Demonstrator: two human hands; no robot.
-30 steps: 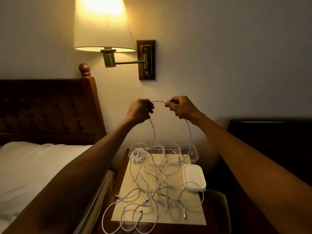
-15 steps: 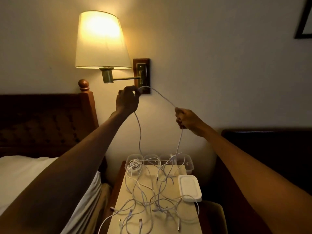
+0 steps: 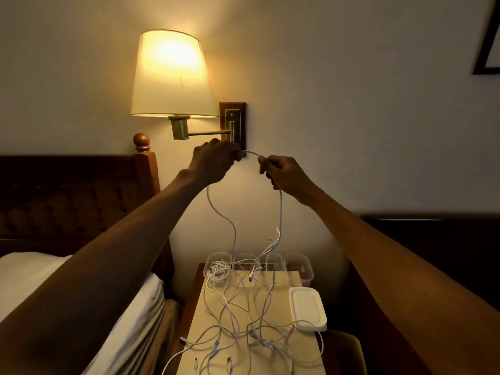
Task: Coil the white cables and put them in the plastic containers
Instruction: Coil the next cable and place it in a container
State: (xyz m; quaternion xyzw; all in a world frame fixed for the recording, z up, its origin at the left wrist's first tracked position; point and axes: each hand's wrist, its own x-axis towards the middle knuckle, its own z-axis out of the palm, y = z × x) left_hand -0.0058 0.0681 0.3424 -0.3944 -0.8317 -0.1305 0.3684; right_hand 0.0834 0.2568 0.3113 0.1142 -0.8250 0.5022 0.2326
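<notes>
While left hand (image 3: pixel 213 161) grips cable (image 3: pixel 280 212), right hand (image 3: pixel 284 175) has neared.

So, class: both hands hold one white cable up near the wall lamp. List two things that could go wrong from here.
1. The lifted cable runs down into the tangle on the table; pulling higher may tighten knots or drag other cables off the edge.
2. The left hand looks close under the lamp arm; lifting more could bump it.

Wall frame (image 3: pixel 485 44) — cropped, rt edge; cables (image 3: pixel 253 332) — btm edge
</notes>
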